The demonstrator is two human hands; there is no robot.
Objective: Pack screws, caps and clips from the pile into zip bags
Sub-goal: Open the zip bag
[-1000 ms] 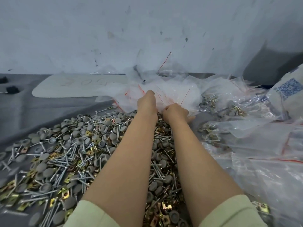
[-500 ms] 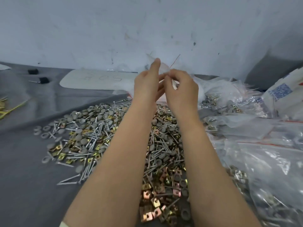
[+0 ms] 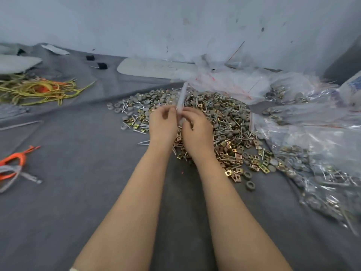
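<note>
Over the grey cloth (image 3: 78, 192), the left hand (image 3: 163, 124) and right hand (image 3: 196, 129) meet, each pinching the lower end of a thin, empty zip bag (image 3: 181, 97) that stands edge-on toward twelve o'clock. Under and just beyond them spreads the pile (image 3: 226, 122) of screws, caps and clips, with filled bags (image 3: 316, 173) at three o'clock. Farther off, at one o'clock, empty bags (image 3: 230, 81) heap against the wall (image 3: 136, 20).
</note>
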